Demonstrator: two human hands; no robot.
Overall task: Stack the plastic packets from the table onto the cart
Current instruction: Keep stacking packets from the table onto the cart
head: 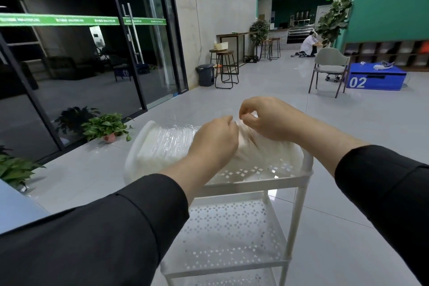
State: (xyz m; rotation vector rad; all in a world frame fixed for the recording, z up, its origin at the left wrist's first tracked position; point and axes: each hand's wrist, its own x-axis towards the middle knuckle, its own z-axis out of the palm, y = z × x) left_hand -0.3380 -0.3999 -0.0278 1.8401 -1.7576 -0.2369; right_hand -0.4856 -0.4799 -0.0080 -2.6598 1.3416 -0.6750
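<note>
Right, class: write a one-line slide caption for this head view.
Both hands, left and right, settle a clear plastic packet on the white cart's top shelf.

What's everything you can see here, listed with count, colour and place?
plastic packet: one, clear, on the cart's top shelf
cart: one, white, centre foreground
potted plants: several, green, by the glass wall at left
stools: several, dark-framed, mid-room
bin: one, grey, beside the stools
chair: one, grey, at right
box: one, blue, marked 02, far right
person: one, in white, crouching far back
left hand: on the packet
right hand: pinching the wrap
</note>
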